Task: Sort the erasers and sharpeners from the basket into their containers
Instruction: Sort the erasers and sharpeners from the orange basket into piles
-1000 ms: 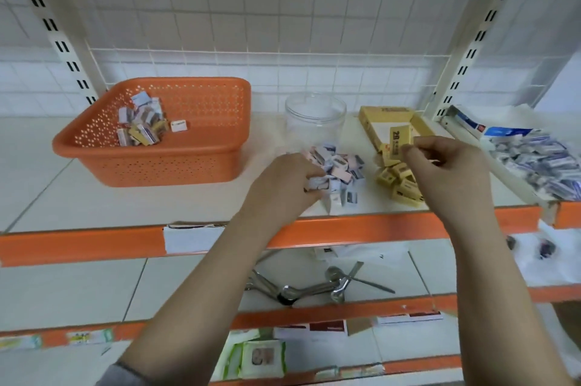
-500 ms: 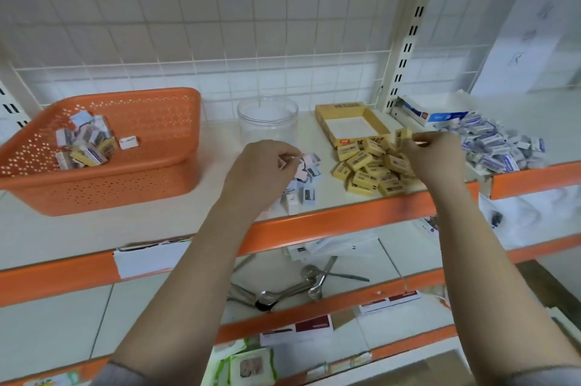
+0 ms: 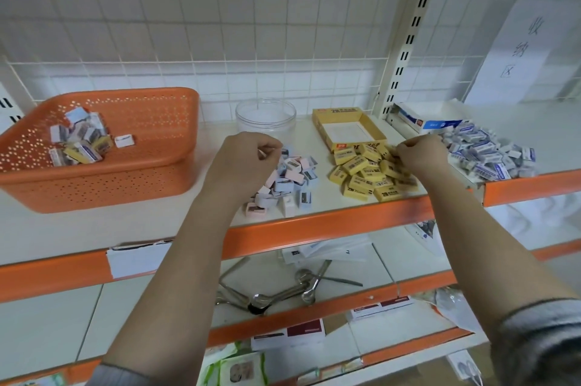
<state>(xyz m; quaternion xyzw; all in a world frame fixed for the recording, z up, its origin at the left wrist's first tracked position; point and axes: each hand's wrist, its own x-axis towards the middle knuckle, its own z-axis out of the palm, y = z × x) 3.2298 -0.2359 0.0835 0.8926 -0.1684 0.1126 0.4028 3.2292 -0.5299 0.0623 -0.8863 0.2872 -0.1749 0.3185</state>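
Orange perforated plastic basket (image 3: 151,146), rectangular with rounded corners, at the left of the white shelf (image 3: 94,225); a small heap of wrapped erasers and sharpeners (image 3: 80,142) lies in its left part, one white piece apart from it. Behind centre, a round clear plastic jar (image 3: 265,115), lidless; contents cannot be told. To its right, a shallow yellow cardboard box (image 3: 347,129), its white floor bare. In front of the jar, a loose pile of small pink, blue and white block-shaped sharpeners (image 3: 290,181); in front of the box, a pile of yellow-wrapped erasers (image 3: 366,173); farther right, an open blue-and-white carton (image 3: 424,121) beside a pile of blue-and-white wrapped erasers (image 3: 490,154). Left hand (image 3: 243,162), fingers curled, above the sharpener pile; whether it holds anything cannot be told. Right hand (image 3: 421,154), fingers curled, at the right edge of the yellow pile; its grasp is likewise hidden.
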